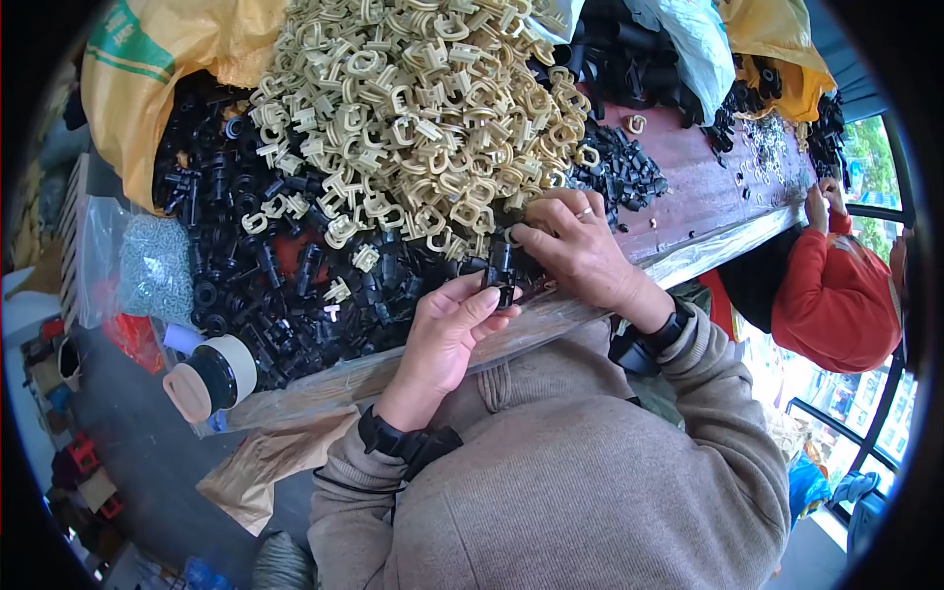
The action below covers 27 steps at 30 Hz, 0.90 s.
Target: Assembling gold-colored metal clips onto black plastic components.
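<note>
My left hand (441,334) pinches a small black plastic fitting (505,273) between thumb and fingers, just above the near edge of the table. To its right, my right hand (582,252) is curled, with its fingertips close to the top of that fitting and the edge of the pile. Whatever those fingers grip, if anything, is hidden. Beyond both hands rises a big heap of cream plastic clips (413,118), ring-shaped with open ends. Loose black plastic parts (265,258) lie left of my left hand, a few cream clips scattered among them.
A wooden rail (536,332) wrapped in clear film edges the table. At left are a bag of small grey pieces (155,270) and a round tub (228,366). More black parts (621,169) lie right of the heap. A person in red (836,300) works farther right.
</note>
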Tool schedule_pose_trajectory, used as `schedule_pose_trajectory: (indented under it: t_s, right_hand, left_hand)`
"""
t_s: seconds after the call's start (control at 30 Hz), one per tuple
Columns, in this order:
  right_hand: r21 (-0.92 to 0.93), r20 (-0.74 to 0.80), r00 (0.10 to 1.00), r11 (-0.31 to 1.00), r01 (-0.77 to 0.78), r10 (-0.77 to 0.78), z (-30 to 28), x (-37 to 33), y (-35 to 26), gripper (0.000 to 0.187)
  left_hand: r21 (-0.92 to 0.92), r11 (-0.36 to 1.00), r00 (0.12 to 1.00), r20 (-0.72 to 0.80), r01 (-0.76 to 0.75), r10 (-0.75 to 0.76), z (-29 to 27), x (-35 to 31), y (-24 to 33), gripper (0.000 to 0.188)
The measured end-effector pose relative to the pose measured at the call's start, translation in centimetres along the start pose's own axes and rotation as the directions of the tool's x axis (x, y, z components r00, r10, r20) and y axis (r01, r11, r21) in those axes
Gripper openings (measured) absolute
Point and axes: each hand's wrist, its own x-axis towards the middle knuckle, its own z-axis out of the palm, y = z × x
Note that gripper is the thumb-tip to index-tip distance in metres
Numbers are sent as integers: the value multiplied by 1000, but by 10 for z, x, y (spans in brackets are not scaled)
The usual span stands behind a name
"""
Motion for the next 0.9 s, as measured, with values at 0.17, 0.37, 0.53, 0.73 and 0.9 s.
schedule_pose_trajectory:
  t_s: [0.17, 0.37, 0.53, 0.73, 0.9]
  right_hand:
    - [-5, 11, 999, 999, 47, -47, 3, -4, 6, 21]
    - [220, -80, 995, 974, -48, 67, -7, -11, 2, 20]
    - [300, -121, 990, 949, 100, -66, -21, -13, -7, 20]
    - [293, -88, 967, 922, 254, -239, -18, -13, -5, 23]
    - [281, -108, 949, 906, 316, -297, -16, -12, -7, 24]
  left_hand:
    - [-44, 999, 999, 27, -25, 26, -2, -1, -4, 27]
    - [-100, 995, 998, 63, -13, 20, -4, 1, -8, 28]
    - [-105, 994, 995, 101, 34, -24, -1, 6, -7, 28]
    - [-82, 990, 985, 139, 113, -101, 0, 8, -8, 29]
    - [-59, 990, 983, 137, 127, -118, -4, 8, -10, 29]
